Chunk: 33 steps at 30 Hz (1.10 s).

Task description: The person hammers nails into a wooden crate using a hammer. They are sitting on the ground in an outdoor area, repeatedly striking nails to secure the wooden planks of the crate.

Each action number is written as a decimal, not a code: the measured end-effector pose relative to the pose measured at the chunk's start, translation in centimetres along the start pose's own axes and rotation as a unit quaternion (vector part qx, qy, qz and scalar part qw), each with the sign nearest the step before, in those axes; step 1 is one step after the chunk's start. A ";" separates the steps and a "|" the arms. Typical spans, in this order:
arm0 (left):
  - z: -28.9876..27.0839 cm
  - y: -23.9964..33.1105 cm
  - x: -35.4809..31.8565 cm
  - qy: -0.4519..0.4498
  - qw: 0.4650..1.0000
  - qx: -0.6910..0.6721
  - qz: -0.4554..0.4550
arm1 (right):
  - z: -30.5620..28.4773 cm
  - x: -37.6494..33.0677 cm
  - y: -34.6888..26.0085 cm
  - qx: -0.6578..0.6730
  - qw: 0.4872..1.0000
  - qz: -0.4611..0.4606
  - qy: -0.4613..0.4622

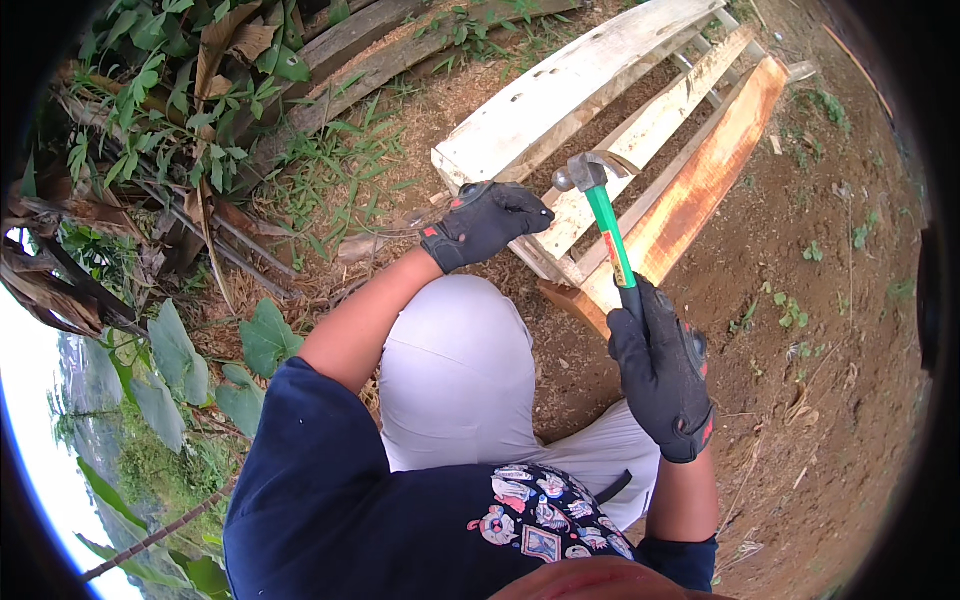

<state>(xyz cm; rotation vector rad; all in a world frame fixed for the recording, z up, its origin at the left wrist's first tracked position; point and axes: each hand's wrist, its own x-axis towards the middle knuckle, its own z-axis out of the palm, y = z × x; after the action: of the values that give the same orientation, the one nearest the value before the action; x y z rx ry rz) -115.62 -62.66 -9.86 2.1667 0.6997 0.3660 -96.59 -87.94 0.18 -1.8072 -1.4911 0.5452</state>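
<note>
The weathered wooden pallet of pale, white-painted slats and one orange-brown board (pixel 610 130) lay on bare brown soil (pixel 820 330), and everything else sat around it. At the pallet's near end, the right hand in a black work glove with red trim (pixel 662 375) was wrapped tight around the black grip of a claw hammer with a green shaft and grey steel head (pixel 600 215). The hammer stood nearly upright, its head raised above the middle slats and apart from the wood. The left hand in a matching black glove (pixel 487 222) rested palm-down on the pallet's near left corner, fingers curled together against the end of the widest white slat. Whether those fingers pinched anything small could not be told. Left of the pallet lay grass and dry leaves (pixel 330 190).
</note>
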 end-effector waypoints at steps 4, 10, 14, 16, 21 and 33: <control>0.5 0.4 0.4 0.012 0.993 -0.112 -0.037 | 1.0 -0.5 -0.5 0.069 0.997 0.015 0.022; 0.4 0.5 0.2 0.032 0.995 -0.088 -0.027 | 0.3 -0.1 -0.6 0.028 0.998 0.035 -0.049; -0.4 0.7 0.3 -0.017 0.999 -0.033 -0.033 | 0.0 -0.2 -1.5 0.008 0.998 0.051 -0.027; -0.6 3.8 1.1 -0.042 0.993 -0.008 -0.114 | 0.3 -0.3 1.0 -0.087 0.996 -0.022 -0.017; 0.5 -1.2 0.0 0.023 0.998 -0.048 0.019 | -0.3 0.2 -2.8 0.052 0.996 0.067 0.005; 0.4 -0.1 0.4 0.004 0.999 -0.049 -0.015 | 1.7 -0.6 -3.0 0.015 0.994 0.072 0.079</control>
<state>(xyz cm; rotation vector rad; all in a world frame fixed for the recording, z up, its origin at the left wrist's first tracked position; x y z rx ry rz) -115.11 -62.58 -10.20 2.0603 0.7033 0.3857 -99.94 -87.87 1.29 -1.8988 -1.2476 0.4794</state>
